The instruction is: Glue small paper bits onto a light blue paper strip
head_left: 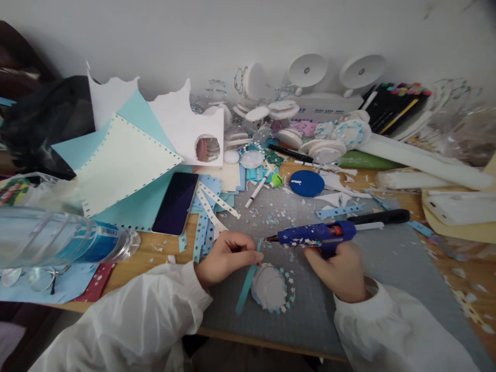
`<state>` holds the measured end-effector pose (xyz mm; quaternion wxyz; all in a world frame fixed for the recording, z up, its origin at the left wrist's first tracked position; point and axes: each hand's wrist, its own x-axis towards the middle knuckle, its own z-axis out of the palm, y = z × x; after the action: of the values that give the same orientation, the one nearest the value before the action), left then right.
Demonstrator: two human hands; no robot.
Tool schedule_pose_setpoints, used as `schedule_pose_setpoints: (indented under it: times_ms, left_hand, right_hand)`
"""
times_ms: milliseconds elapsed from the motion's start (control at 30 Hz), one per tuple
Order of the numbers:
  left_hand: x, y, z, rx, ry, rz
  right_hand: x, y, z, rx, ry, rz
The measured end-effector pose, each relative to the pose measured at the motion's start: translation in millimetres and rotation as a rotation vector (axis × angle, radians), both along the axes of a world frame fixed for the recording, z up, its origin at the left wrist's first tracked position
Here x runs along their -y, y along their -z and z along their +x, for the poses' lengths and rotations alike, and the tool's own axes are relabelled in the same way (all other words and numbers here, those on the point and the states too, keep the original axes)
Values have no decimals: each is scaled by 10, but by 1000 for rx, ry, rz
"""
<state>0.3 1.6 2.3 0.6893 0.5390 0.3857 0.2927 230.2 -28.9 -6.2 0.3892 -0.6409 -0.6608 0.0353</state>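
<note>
My right hand [341,268] is wrapped round the grip of a blue glue gun [315,234] flecked with paper bits; its nozzle points left toward my other hand. My left hand [227,256] pinches the upper end of a long teal paper strip [248,281], right at the nozzle tip. The strip runs down and left beside a round grey card disc with a blue lace edge [271,287] lying on the grey cutting mat [341,315]. Both arms are in white sleeves.
A dark phone [176,202] lies left of the mat on blue paper. A clear plastic bottle [58,237] lies at the far left, glasses [34,276] below it. A blue disc [307,183], a white pen [258,189], punched strips and white round pieces crowd the back.
</note>
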Motion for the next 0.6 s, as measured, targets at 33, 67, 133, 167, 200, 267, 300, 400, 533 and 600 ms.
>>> schedule_pose_setpoints:
  times_ms: [33,67,133,167,200,267,300,400,533,600]
  left_hand:
    - [0,-1,-1,-2,1,1]
    - [0,-2,-1,-3,3,4]
    - [-3,-8,0,-2,7,13]
    - [-5,-11,0,-2,9,18]
    - [-6,-13,1,-4,9,21]
    - [-7,-15,1,-12,9,18]
    - [-7,-14,1,-15,7,15]
    - [-2,-7,0,-17,2,9]
    - [-1,-5,-2,1,-8,10]
    - [-2,-7,-2,15,-11,7]
  right_hand:
    - [-1,1,1,0,0,-1]
    - [-1,4,4,0,2,-3]
    - [1,11,10,11,7,-4]
    - [3,16,13,20,8,0]
    - [5,23,14,34,10,4]
    - [9,38,16,69,19,12]
    - [10,45,17,84,30,18]
    - [17,50,44,124,86,53]
    - [95,14,231,153,291,94]
    - [188,0,416,139,461,68]
